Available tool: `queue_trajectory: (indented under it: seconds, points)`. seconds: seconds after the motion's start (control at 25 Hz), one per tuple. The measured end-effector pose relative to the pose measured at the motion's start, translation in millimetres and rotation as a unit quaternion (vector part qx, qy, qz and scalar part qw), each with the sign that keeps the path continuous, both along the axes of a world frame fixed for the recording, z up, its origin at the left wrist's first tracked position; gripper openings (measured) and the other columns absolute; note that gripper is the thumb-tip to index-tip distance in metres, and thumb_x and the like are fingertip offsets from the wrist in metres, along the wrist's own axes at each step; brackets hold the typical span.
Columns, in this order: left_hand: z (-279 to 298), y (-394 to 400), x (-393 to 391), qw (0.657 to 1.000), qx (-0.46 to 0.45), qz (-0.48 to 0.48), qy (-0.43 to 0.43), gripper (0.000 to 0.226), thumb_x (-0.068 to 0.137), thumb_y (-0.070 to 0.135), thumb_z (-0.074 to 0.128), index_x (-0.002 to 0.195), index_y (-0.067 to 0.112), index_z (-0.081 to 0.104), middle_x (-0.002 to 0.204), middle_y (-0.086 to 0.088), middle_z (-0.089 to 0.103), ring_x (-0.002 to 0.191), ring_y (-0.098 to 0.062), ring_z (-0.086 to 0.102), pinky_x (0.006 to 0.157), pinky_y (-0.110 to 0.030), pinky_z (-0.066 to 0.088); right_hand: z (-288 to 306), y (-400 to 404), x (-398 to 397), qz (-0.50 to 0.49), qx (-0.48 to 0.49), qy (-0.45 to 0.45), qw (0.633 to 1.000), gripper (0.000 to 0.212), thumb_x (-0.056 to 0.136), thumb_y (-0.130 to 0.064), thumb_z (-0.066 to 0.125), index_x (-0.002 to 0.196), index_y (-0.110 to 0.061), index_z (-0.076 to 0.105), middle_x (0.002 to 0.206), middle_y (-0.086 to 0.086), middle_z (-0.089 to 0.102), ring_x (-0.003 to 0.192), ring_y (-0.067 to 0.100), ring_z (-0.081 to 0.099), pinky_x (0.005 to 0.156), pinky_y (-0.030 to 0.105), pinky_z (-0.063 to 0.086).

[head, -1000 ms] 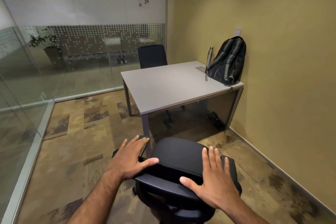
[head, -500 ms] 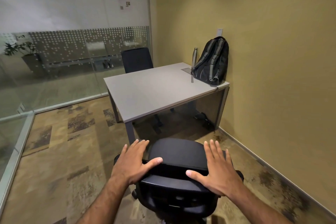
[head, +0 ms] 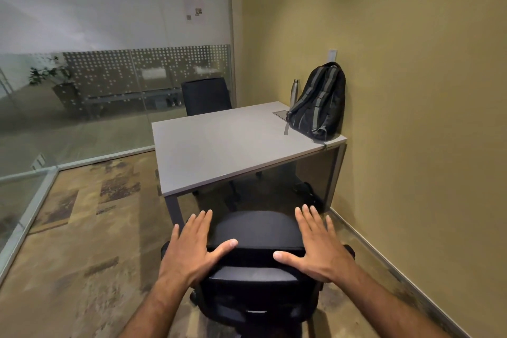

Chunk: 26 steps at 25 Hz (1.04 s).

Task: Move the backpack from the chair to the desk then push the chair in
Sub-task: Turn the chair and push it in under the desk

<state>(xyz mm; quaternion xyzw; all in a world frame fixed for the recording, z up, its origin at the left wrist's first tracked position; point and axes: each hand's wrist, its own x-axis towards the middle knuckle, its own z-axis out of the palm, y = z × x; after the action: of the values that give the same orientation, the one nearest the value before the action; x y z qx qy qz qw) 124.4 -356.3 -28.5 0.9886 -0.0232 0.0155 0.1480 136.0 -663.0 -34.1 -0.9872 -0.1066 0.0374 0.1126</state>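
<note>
The black office chair stands on the carpet just short of the grey desk, its seat facing the desk's front edge. My left hand and my right hand press on the top of the chair's backrest, one at each end. Their fingers reach forward and spread, and both thumbs point inward along the backrest. The black backpack with grey stripes stands upright on the desk's far right corner and leans on the yellow wall.
A steel bottle stands behind the backpack. A second black chair sits at the desk's far side. Glass partitions close off the left and back. The yellow wall runs close along the right. A dark item lies under the desk.
The chair has rolled a little toward the desk and squared up with it. Both hands stay on the backrest, and the desk looks nearer and more centred.
</note>
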Motion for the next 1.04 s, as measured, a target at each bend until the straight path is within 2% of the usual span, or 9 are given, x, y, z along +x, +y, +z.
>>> queue_trajectory:
  seconds: [0.4, 0.8, 1.04]
  points:
    - [-5, -110, 70, 0.997, 0.002, 0.072, 0.002, 0.126, 0.062, 0.103, -0.007, 0.16, 0.024, -0.013, 0.171, 0.004, -0.012, 0.155, -0.012, -0.016, 0.127, -0.05, -0.008, 6, -105, 120, 0.103, 0.007, -0.016, 0.995, 0.128, 0.069, -0.104, 0.016, 0.159, -0.021, -0.018, 0.169, -0.002, -0.024, 0.151, 0.01, -0.029, 0.123, 0.036, -0.02]
    - [-5, -176, 139, 0.992, 0.005, 0.125, 0.025, 0.127, 0.061, 0.103, -0.008, 0.16, 0.022, -0.013, 0.171, 0.001, -0.014, 0.156, -0.016, -0.016, 0.126, -0.052, -0.009, 11, -161, 219, 0.161, -0.001, -0.011, 0.987, 0.127, 0.071, -0.103, 0.019, 0.161, -0.018, -0.014, 0.17, 0.001, -0.021, 0.153, 0.01, -0.026, 0.125, 0.035, -0.016]
    - [-4, -215, 158, 0.988, 0.0, 0.155, 0.023, 0.127, 0.061, 0.103, -0.008, 0.159, 0.024, -0.014, 0.17, 0.004, -0.014, 0.155, -0.014, -0.016, 0.127, -0.05, -0.009, 11, -191, 263, 0.204, -0.01, -0.015, 0.979, 0.127, 0.072, -0.102, 0.019, 0.161, -0.017, -0.013, 0.168, 0.0, -0.022, 0.152, 0.012, -0.025, 0.121, 0.032, -0.02]
